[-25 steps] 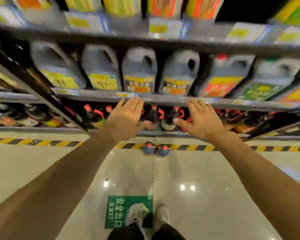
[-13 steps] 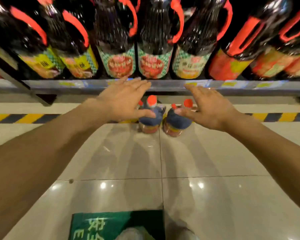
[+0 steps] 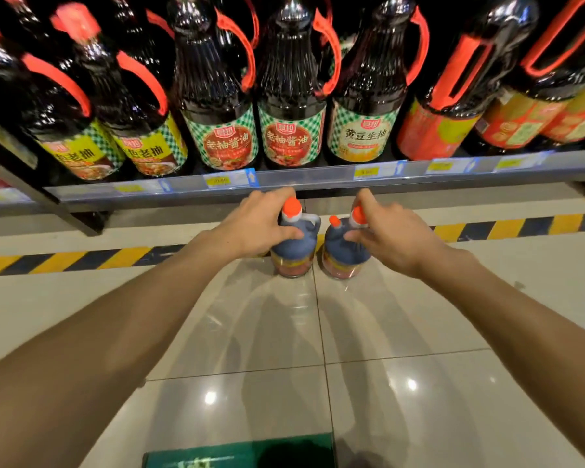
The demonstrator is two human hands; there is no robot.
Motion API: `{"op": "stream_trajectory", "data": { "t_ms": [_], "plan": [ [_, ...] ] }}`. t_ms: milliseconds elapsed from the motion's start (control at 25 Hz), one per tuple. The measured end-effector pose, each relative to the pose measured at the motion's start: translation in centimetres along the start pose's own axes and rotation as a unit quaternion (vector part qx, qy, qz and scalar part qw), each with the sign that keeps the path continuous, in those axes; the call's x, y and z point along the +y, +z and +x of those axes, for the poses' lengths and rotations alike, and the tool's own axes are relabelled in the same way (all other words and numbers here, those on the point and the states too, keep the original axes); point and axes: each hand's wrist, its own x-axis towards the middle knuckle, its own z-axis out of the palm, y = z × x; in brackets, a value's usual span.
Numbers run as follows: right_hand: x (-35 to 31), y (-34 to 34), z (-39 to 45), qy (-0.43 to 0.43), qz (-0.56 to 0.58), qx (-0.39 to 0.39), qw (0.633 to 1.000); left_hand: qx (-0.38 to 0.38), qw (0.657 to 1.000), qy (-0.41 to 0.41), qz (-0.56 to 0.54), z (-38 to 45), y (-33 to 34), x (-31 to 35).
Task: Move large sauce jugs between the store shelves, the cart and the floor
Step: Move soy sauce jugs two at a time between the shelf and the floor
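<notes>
The left hand (image 3: pixel 257 221) curls round the neck of 1 jug (image 3: pixel 294 244), the right hand (image 3: pixel 390 231) round the other jug (image 3: pixel 343 251), both on the floor (image 3: pixel 402 332) at frame centre. Lifting looks about to start; no cart is in view.

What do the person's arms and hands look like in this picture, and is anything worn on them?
Both forearms are bare right up to the edge of the picture: no sleeve shows on either. The left hand and the right hand wear no gloves. No watch, bracelet or ring is visible on the wrists or fingers, and I see no markings. The arms look long and widened near the frame edge, an effect of the wide-angle camera.
</notes>
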Motion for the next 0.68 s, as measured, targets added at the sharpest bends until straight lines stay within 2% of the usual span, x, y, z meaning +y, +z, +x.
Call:
{"op": "stream_trajectory", "data": {
  "t_ms": [200, 360, 480, 560, 680],
  "plan": [
    [-0.4, 0.2, -2.4, -0.016, 0.013, -0.017, 1.000, 0.003, 1.000, 0.011, -0.016, -3.2, 0.1, 0.9],
    [-0.8, 0.5, -5.0, -0.026, 0.020, -0.054, 0.998, -0.011, 0.998, -0.024, -0.049, -7.1, 1.2, 1.4],
    [-0.9, 1.5, -6.4, -0.056, 0.022, -0.040, 0.997, 0.015, 0.993, -0.057, -0.106, -8.5, 2.2, 1.6],
    [-0.2, 2.2, -6.7, -0.040, 0.117, -0.016, 0.992, 0.046, 0.975, -0.094, -0.195, -8.8, 3.2, 0.7],
    [1.6, 5.1, -7.7, 0.038, 0.298, 0.015, 0.954, 0.049, 0.921, -0.160, -0.353, -9.6, 6.1, -1.2]
  ]
}}
